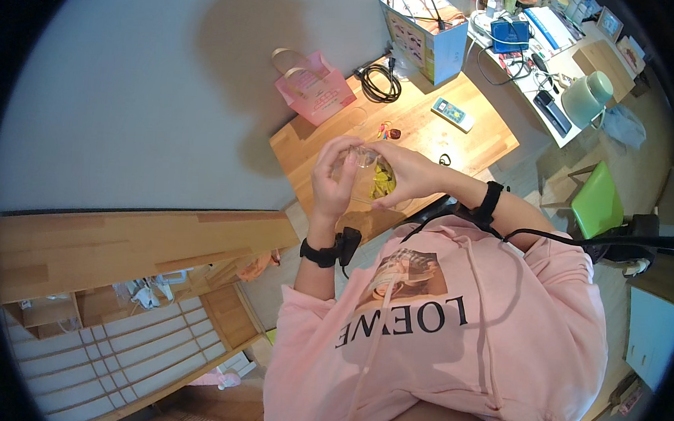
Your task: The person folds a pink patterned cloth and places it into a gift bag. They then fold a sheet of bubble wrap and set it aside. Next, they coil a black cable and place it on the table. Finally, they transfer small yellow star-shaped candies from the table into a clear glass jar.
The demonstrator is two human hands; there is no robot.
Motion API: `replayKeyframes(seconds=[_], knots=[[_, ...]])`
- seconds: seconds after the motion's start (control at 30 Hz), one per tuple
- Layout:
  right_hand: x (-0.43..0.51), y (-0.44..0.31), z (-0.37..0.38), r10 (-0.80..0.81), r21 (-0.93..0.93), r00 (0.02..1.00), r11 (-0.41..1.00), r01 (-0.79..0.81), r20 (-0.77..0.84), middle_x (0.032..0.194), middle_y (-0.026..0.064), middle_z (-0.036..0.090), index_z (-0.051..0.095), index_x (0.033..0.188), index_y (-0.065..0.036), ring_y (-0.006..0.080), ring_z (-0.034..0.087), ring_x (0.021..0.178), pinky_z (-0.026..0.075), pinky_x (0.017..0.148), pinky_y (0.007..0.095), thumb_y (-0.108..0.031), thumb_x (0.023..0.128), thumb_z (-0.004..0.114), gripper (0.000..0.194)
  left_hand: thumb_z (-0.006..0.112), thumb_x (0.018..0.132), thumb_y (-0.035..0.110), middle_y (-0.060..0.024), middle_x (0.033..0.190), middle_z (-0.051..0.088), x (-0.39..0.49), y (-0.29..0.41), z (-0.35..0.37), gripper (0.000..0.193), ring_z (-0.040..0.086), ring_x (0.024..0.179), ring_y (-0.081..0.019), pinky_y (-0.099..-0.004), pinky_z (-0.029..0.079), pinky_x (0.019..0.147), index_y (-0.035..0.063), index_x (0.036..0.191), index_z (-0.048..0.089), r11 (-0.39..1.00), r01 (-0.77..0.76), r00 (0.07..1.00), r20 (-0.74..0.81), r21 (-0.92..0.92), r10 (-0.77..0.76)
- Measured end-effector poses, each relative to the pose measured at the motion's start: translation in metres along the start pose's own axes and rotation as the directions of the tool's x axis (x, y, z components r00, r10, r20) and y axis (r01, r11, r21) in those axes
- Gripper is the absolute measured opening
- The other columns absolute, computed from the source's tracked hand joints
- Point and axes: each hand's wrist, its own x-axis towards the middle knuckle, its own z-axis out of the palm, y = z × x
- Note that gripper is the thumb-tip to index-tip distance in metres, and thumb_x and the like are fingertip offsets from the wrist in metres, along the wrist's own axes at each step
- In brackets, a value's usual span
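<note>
Above the near part of the wooden table (416, 117), my left hand (334, 179) and my right hand (410, 171) close around a rounded clear container (365, 177) from both sides. Inside it, toward my right palm, lies a crumpled yellow item (382, 181), perhaps a wrapper. The left fingers curl over the container's far end, where a clear knobby part (364, 156) shows. Whether that part is a lid cannot be made out. Just beyond the hands are several colourful bands (383, 130) and a small dark red item (395, 134). A black hair tie (445, 159) lies to the right.
A pink paper bag (317, 92), a coiled black cable (381, 84) and a tall box (428, 44) stand along the wall side. A remote control (452, 114) lies at the right. Beyond, a white desk (561, 133) holds a green jug (587, 98). A green chair (598, 201) stands right.
</note>
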Motion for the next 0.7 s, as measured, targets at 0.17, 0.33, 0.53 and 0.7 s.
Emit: replayKeyframes(seconds=[0.17,0.33,0.53,0.7], knots=[[-0.001,-0.010,0.015,-0.083,-0.600,0.992,0.800,0.007,-0.098,0.103,0.0124,0.054,0.045,0.129,-0.002,0.0301,0.055,0.093,0.046,0.080,0.0374,-0.032,0.051,0.084,0.093,0.050,0.096,0.022,-0.0056,0.102,0.059,-0.010,-0.030,0.016,0.023,0.059,0.093,-0.0177,-0.0284,0.048,0.078,0.0036,0.106,0.060,0.950,0.240,0.929,-0.238,-0.198,-0.284],[0.009,0.001,0.040,-0.380,-0.937,0.924,0.338,0.089,-0.050,0.098,0.0097,0.055,0.050,0.127,-0.006,0.0249,0.053,0.091,0.045,0.078,0.0367,-0.025,0.072,0.065,0.059,0.044,0.098,0.035,-0.0024,0.098,0.057,-0.014,-0.051,0.019,0.030,0.058,0.083,-0.0162,-0.0299,0.048,0.065,0.0102,0.109,0.056,0.643,0.473,0.684,-0.210,-0.602,-0.699],[0.011,0.007,0.043,-0.122,-0.813,0.989,0.566,0.136,0.080,0.108,0.0126,0.057,0.048,0.125,-0.004,0.0289,0.056,0.100,0.046,0.084,0.0381,-0.031,0.067,0.072,0.069,0.048,0.096,0.032,-0.0015,0.098,0.057,-0.026,-0.056,0.015,0.026,0.056,0.080,-0.0143,-0.0284,0.046,0.061,0.0109,0.109,0.057,0.499,0.561,0.560,-0.142,-0.660,-0.816],[0.019,0.016,0.011,0.121,-0.290,0.960,0.956,-0.044,0.251,0.107,0.0164,0.059,0.047,0.124,0.002,0.0346,0.060,0.097,0.049,0.083,0.0385,-0.050,0.048,0.086,0.099,0.057,0.091,0.013,-0.0055,0.100,0.058,-0.030,-0.042,0.014,0.017,0.057,0.090,-0.0149,-0.0271,0.045,0.078,0.0043,0.104,0.063,0.955,0.217,0.929,-0.258,-0.201,-0.266]])
